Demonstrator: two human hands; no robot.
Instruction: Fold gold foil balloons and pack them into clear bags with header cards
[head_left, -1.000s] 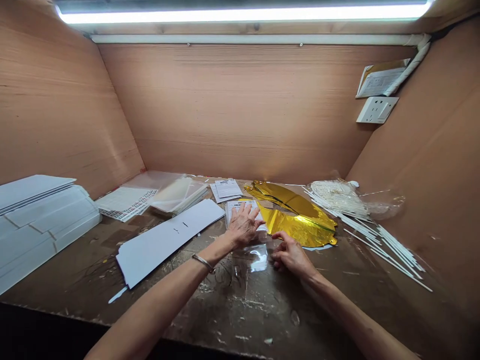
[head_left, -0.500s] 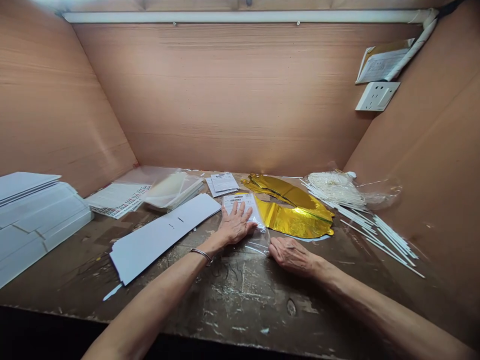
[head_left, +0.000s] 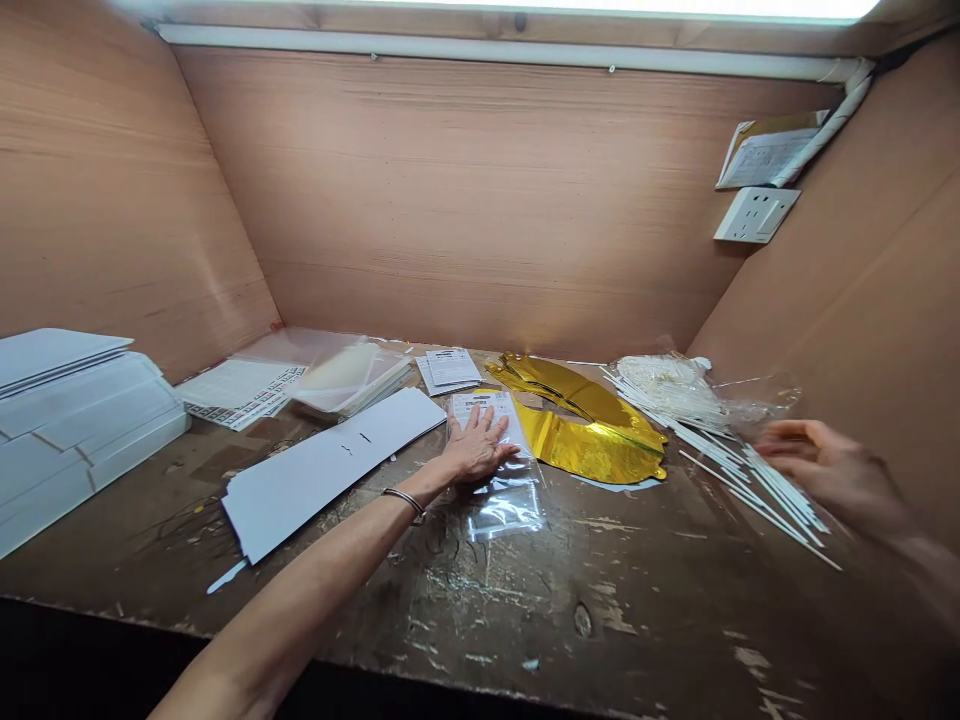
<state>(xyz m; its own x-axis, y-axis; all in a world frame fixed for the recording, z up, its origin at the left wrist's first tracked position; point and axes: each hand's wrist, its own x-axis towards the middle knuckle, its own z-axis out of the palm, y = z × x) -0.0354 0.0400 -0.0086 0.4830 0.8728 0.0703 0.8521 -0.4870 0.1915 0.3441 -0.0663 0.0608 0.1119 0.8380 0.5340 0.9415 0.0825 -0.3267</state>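
My left hand [head_left: 478, 447] lies flat with fingers spread on a clear plastic bag [head_left: 506, 507] that has a printed white card inside its upper part. The bag's lower end lies loose on the table. Over at the right, my right hand [head_left: 825, 465] is blurred by motion above the far end of the thin white sticks [head_left: 757, 485]; whether its fingers hold anything does not show. Shiny gold foil pieces [head_left: 600, 440] rest just right of the bag. Behind it is a small stack of printed cards [head_left: 450, 368].
Long white card strips [head_left: 330, 480] lie to the left, with a pile of clear plastic sleeves [head_left: 352, 378] behind. White folded cartons [head_left: 82, 430] stand far left. More sticks in an opened plastic bag [head_left: 667, 390] sit at back right. Wooden walls enclose the table.
My right hand has let go of the bag's lower right edge and moved right to the white sticks. My left hand stays on the bag. The view has tilted up slightly.
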